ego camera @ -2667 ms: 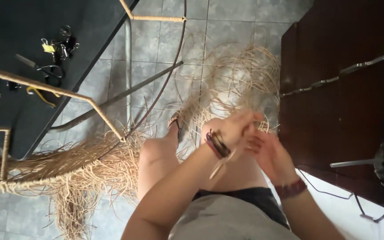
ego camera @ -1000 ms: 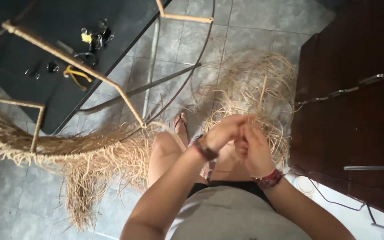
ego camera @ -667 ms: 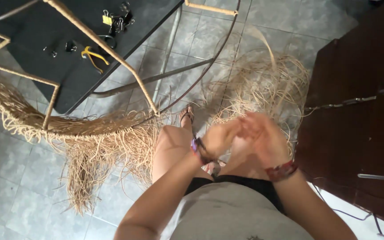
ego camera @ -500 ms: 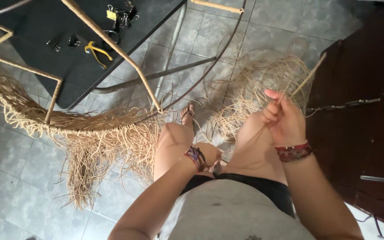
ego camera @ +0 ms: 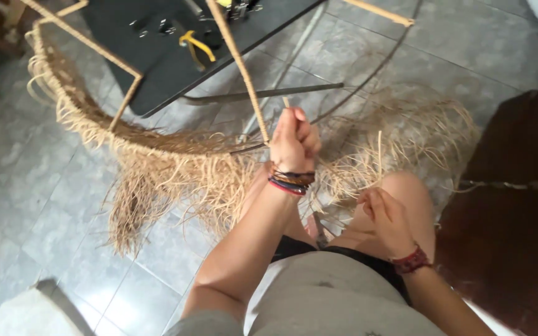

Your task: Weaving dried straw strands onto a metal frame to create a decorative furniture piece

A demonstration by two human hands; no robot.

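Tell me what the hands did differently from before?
The left hand left the lap, went up and forward, and now grips the fibre-wrapped frame rod. The right hand came down onto the knee, pinching a thin straw-coloured fibre strand. The loose straw fringe and black tabletop stayed put.

a flat black tabletop (ego camera: 157, 68) sits at the top, seen from above. on it lie yellow-handled pliers (ego camera: 195, 45) and some small dark metal bits (ego camera: 151, 26), near each other. a thin grey metal bar (ego camera: 269, 95) sticks out from under the tabletop's edge, just above the floor. the floor is made of big grey stone tiles (ego camera: 51, 205) with pale lines between them. on the right stands a dark brown wooden cabinet (ego camera: 518, 205) with a thin metal handle (ego camera: 512, 185) on its side. a pale grey blocky thing (ego camera: 26, 314) shows at the bottom left corner, too blurred to tell.
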